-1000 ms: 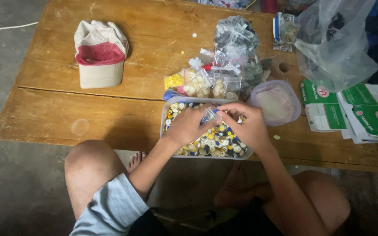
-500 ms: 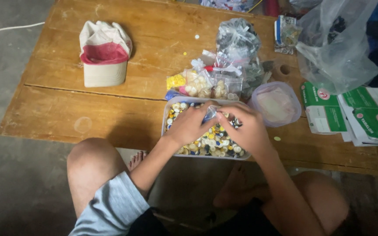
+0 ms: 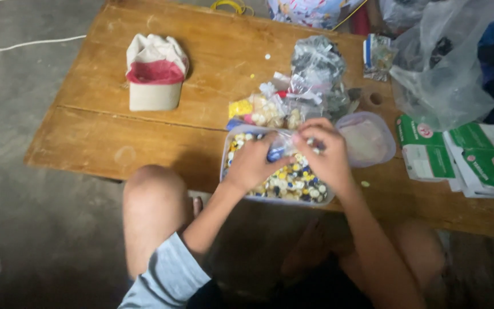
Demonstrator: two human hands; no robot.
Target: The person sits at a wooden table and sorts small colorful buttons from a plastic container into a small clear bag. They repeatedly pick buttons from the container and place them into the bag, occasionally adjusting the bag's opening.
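Observation:
A clear rectangular tray [image 3: 227,150] full of small coloured beads or buttons lies on the near edge of a low wooden table [image 3: 144,143]. Both hands hover over it. My left hand [image 3: 254,163] pinches a small clear plastic bag [image 3: 278,146] with blue pieces inside. My right hand [image 3: 322,155] grips the same bag's other side with fingertips. Behind the tray lies a heap of small filled plastic bags [image 3: 298,97].
A white and red cap [image 3: 155,80] lies at the table's left. A clear round lid or bowl [image 3: 367,140] sits right of the tray. Green and white boxes [image 3: 464,154] and a large plastic bag [image 3: 447,68] occupy the right side. My knees are under the table edge.
Both hands stay over the tray with the small bag. The fingers have shifted slightly; the camera has tilted a little.

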